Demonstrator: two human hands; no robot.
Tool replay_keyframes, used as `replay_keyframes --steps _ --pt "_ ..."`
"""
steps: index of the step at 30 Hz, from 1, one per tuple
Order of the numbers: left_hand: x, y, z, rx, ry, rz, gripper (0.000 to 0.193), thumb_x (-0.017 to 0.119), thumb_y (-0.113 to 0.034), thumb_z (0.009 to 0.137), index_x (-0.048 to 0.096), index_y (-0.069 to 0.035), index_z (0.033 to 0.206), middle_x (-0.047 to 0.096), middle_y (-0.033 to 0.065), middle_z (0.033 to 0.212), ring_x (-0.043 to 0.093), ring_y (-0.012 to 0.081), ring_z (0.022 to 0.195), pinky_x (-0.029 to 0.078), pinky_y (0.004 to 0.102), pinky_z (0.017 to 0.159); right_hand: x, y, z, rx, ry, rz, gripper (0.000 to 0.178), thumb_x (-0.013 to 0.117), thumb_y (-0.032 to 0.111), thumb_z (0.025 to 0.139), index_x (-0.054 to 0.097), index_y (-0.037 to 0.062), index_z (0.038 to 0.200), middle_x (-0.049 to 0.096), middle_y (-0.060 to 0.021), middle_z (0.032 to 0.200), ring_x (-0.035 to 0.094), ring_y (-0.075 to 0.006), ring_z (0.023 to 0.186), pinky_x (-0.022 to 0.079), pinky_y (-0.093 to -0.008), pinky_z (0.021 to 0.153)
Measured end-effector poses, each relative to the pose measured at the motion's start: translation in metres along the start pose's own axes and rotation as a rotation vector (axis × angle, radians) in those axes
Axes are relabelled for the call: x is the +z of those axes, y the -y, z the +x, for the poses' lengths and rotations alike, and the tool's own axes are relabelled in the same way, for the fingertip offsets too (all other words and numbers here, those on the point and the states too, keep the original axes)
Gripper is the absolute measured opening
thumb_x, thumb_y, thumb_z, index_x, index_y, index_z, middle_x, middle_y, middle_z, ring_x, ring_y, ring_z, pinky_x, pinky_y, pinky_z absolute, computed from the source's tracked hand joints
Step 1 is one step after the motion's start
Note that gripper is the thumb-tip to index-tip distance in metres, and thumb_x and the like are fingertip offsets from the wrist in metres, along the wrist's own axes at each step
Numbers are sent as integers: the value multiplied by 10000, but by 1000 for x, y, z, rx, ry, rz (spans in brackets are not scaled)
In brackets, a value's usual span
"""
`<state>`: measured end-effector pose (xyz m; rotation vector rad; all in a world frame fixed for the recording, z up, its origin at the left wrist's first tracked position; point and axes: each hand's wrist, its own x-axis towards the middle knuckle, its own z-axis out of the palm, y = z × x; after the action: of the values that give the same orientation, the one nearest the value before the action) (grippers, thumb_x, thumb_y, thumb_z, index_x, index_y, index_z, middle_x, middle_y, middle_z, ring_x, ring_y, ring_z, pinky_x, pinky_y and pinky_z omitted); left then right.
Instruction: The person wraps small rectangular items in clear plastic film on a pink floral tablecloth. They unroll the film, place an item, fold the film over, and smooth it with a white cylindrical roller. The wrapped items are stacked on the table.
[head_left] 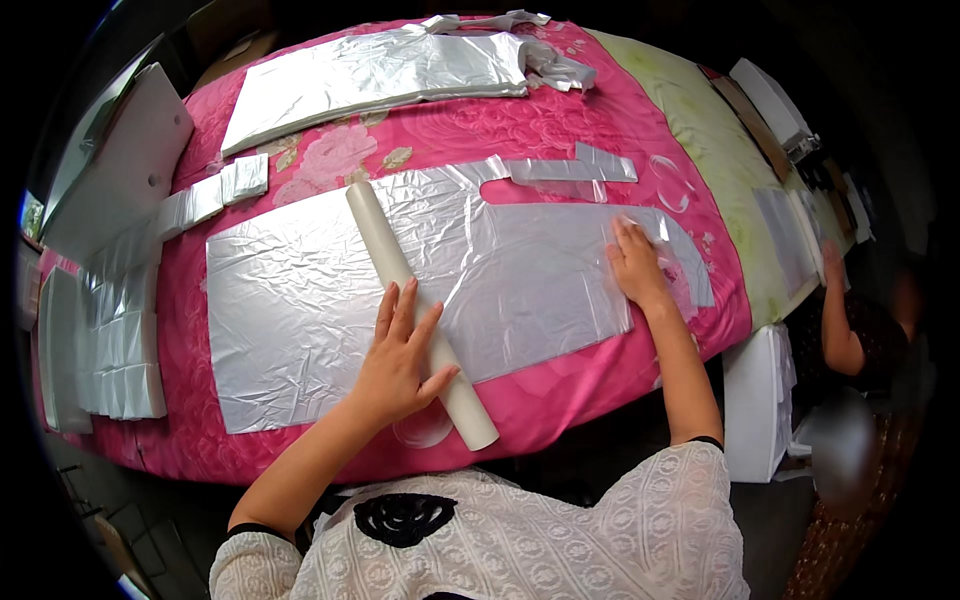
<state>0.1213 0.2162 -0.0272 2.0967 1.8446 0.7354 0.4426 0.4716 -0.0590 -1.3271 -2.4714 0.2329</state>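
Where a smooth tube (372, 225) crosses the crinkly plastic sheet (300, 310) near the front edge of the pink cloth (540, 390), the left hand (398, 355), fingers wide, hides part, and the right hand (636, 265) lies flat.

1. I see the left hand (396, 368) spread on a pale, cylindrical tube (374, 224) lying across a flat, shiny silver plastic sheet (290, 300).
2. I see the right hand (638, 266) touching the sheet toward its right end.
3. Beyond, I see stacked silver plastic sheets (375, 80) on the pink floral cloth (530, 410).
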Motion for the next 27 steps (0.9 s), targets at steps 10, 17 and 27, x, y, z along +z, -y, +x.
replay_keyframes --steps 10,17,27 --pt "15 -29 26 123 81 -34 652 609 -380 757 455 -31 1285 232 215 1456 126 414 1373 216 479 1091 -30 -55 -12 186 -420 -240 139 629 160 785 598 43 853 629 -96 876 590 -294 836 460 -404 759" --pt "7 -43 26 -62 -99 -670 479 599 -187 829 469 -4 1251 379 191 1358 389 330 1240 342 410 1009 -38 137 -30 213 -173 677 152 672 62 746 523 39 755 525 -14 658 478 -93 560 417 -259 517" --pt "-71 70 -15 -818 152 -1134 154 620 -145 848 618 -5 913 650 78 792 635 142 694 510 267 607 -54 255 -107 -313 61 410 444 746 312 711 565 11 982 555 -136 1044 541 -291 952 460 -376 768"
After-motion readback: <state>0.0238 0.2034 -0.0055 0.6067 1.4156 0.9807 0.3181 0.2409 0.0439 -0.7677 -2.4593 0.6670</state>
